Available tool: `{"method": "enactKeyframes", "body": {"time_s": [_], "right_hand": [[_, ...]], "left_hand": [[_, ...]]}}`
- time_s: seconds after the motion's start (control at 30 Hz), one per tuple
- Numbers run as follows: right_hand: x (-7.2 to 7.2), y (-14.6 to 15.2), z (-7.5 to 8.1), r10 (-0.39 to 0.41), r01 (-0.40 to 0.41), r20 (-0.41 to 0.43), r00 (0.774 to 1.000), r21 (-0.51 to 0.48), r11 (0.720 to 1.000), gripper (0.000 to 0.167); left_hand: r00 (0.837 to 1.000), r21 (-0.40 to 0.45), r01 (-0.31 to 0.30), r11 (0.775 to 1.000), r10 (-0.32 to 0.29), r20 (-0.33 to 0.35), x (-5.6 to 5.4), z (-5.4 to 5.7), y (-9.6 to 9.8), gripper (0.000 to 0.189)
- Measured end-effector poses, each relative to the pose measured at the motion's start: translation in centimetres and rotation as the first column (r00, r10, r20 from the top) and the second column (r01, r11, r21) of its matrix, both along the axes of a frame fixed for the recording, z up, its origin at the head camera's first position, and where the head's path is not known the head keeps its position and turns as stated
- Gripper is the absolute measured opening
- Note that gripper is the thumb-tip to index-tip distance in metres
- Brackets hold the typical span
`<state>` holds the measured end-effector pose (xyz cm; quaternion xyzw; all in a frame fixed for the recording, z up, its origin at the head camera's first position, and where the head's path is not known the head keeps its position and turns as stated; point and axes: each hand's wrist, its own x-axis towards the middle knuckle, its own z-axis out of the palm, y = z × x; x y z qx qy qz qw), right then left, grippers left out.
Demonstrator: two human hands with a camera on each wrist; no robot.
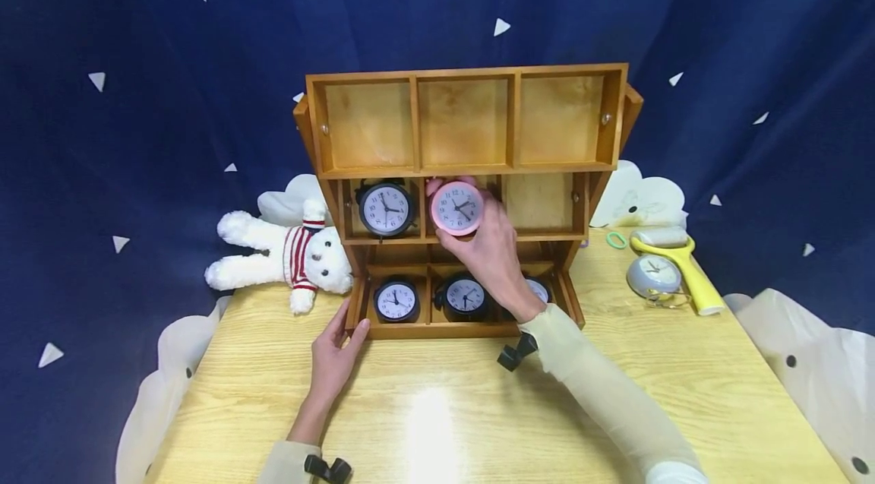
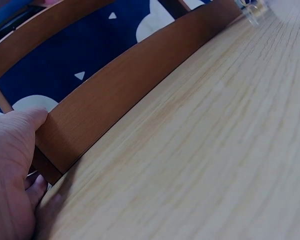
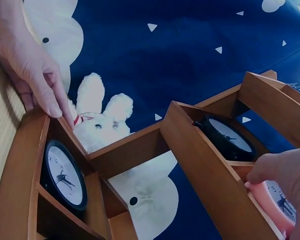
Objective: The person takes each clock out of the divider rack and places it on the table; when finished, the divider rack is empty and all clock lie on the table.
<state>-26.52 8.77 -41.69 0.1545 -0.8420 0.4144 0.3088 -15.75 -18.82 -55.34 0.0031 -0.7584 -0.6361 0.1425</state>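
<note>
My right hand grips a pink twin-bell alarm clock by its rim, at the middle compartment of the middle tier of a wooden shelf. To its left, a black alarm clock stands in the left compartment. My left hand holds the shelf's front left bottom corner, its thumb over the front board. Along the bottom tier sit a black clock on the left, another black clock in the middle and a third clock on the right, partly hidden by my right wrist.
A white plush toy in a striped top lies left of the shelf. On the right are a yellow-handled lint roller, a grey-blue clock, a green ring and glasses. A dark blue curtain hangs behind the wooden table.
</note>
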Motion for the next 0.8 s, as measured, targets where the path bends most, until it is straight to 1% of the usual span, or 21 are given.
{"method": "enactKeyframes", "body": {"time_s": [0.2,0.43,0.57,0.67,0.8], "right_hand": [[-0.3,-0.2,0.1,0.007,-0.009,-0.032,0.999,-0.039,0.999,0.087],[-0.2,-0.4,-0.3,-0.005,0.003,-0.034,0.999,-0.063,0.998,0.087],[-0.2,-0.4,-0.4,-0.013,0.009,-0.05,0.999,-0.075,0.997,0.086],[-0.1,-0.4,-0.3,-0.011,0.007,-0.056,0.998,-0.078,0.997,0.086],[0.2,-0.3,-0.1,-0.008,0.004,-0.054,0.999,-0.075,0.997,0.086]], "left_hand": [[1.0,0.005,0.0,1.0,0.0,0.008,0.0,0.1,0.0,0.061],[1.0,-0.003,-0.012,1.0,0.012,0.018,0.0,-0.2,-0.2,0.061],[1.0,0.006,-0.015,1.0,0.014,0.027,-0.7,-1.8,-0.5,0.062],[0.999,-0.001,-0.028,1.0,0.028,0.023,-1.4,-3.1,-0.7,0.062],[0.999,-0.012,-0.032,0.999,0.032,0.001,-1.5,-3.5,-0.9,0.062]]}}
